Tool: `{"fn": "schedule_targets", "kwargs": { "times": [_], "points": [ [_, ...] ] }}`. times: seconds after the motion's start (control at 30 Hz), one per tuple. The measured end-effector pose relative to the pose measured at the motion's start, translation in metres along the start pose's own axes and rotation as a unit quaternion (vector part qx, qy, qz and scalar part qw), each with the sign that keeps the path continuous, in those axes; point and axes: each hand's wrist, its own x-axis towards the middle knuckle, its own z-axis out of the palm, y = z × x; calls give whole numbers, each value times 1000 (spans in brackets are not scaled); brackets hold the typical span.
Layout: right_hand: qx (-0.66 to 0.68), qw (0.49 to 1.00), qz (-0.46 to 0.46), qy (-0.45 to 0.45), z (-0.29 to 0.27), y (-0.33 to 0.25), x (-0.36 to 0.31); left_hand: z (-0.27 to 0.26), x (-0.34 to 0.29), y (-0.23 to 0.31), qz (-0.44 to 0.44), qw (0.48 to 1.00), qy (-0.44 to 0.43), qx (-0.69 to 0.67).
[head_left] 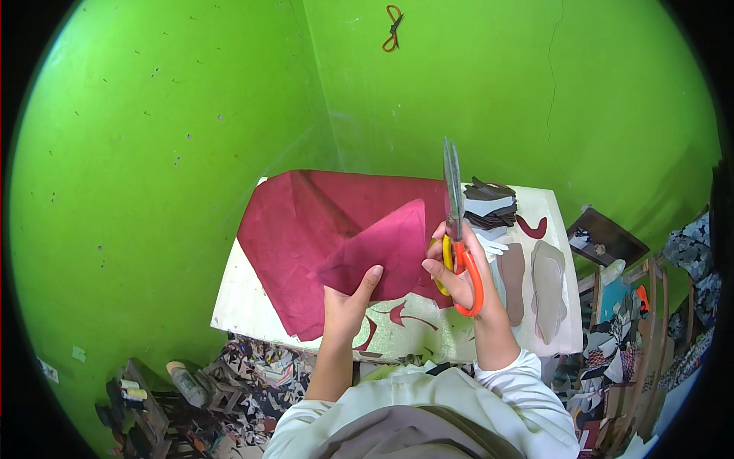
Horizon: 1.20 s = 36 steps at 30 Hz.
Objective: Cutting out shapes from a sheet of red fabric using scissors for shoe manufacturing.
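Note:
My left hand [355, 302] grips the lower edge of a dark pink cut piece of sheet material [382, 249], thumb on top and fingers hidden beneath. In my right hand [462, 283] is a pair of scissors [454, 203] with one orange and one yellow handle. Its blades point up and away from me, nearly together, apart from the pink piece. Behind the piece a large maroon sheet [306, 206] covers the left and middle of the table, partly hanging past its left edge.
On the white table [237, 294] lie maroon scraps [397, 314], a dark stack of cut pieces [491, 203], and grey and brown sole-shaped pieces [547, 291]. Green walls [191, 99] rise behind. A wooden rack [650, 329] stands right; fabric scraps [264, 375] heap below left.

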Motion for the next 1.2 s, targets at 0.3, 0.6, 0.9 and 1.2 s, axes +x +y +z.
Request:
{"fn": "schedule_targets", "kwargs": {
  "times": [0.3,0.6,0.9,1.2],
  "points": [
    [27,997,28,-60,0,5,-11,4,-9,6,104,990,96,-6],
    [-11,987,68,-148,13,16,-34,4,-23,9,150,978,143,31],
    [-33,978,99,-178,7,4,-41,11,-31,20,142,977,139,72],
    [-6,974,134,-185,4,1,-42,10,-33,21,163,974,121,98]
  ]
}}
